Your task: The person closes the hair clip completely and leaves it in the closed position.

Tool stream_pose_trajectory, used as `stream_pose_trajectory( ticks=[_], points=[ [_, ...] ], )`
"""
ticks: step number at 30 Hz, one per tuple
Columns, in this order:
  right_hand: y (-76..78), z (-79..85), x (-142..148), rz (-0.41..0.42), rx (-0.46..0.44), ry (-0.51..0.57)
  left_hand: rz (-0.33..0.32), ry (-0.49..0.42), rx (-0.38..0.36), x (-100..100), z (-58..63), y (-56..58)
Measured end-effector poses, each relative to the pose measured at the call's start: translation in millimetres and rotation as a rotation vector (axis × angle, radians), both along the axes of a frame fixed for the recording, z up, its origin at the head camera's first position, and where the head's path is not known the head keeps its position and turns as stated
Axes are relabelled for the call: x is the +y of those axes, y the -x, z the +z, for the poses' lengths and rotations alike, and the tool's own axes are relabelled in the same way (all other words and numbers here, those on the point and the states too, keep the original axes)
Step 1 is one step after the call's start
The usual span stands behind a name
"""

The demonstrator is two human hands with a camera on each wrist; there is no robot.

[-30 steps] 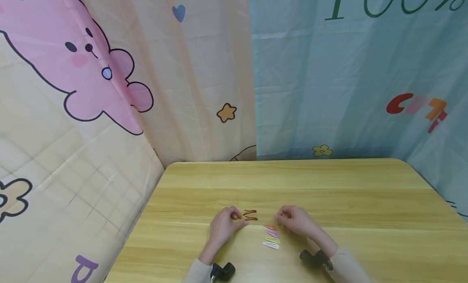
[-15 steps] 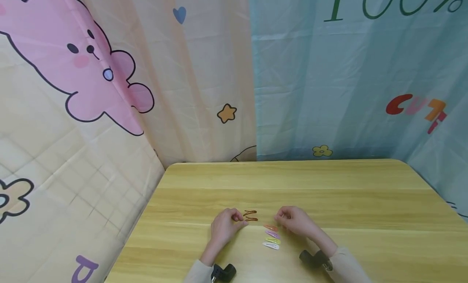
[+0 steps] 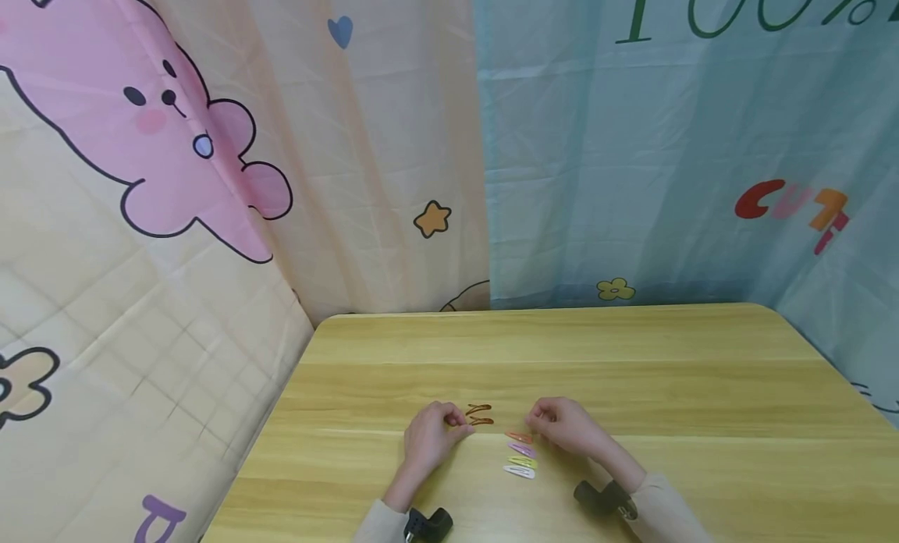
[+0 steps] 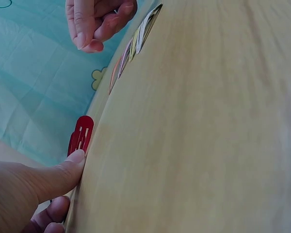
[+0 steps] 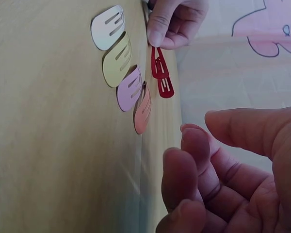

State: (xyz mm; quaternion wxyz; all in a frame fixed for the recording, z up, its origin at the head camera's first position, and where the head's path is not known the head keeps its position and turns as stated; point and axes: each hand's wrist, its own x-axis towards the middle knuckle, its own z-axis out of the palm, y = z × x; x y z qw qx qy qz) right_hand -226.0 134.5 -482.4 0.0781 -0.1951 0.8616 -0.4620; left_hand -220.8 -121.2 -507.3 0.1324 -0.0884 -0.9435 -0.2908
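Two red snap hair clips lie one behind the other on the table, bent into V shapes. My left hand is beside them; its thumb tip rests at the left end of the nearer clip, with the other fingers loosely bent. To the right, orange, lilac, yellow and white snap clips form a slanting row. My right hand hovers by the orange clip, thumb and fingers loosely bent and apart in the right wrist view, holding nothing.
The wooden table has rounded far corners. Patterned curtains hang behind it and along its left side. Each wrist carries a black camera mount, one on the left and one on the right.
The head view shifts very slightly. Both hands and all the clips keep their places.
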Motion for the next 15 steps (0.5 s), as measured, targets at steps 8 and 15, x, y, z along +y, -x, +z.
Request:
stream_pose_trajectory(
  ticks=[8, 15],
  points=[
    [-1.8, 1.7, -0.6, 0.008, 0.007, 0.008, -0.009, -0.007, 0.013, 0.6, -0.5, 0.3],
    [-0.1, -1.5, -0.8, 0.010, -0.001, 0.006, -0.013, -0.011, 0.020, 0.5, -0.4, 0.0]
  ],
)
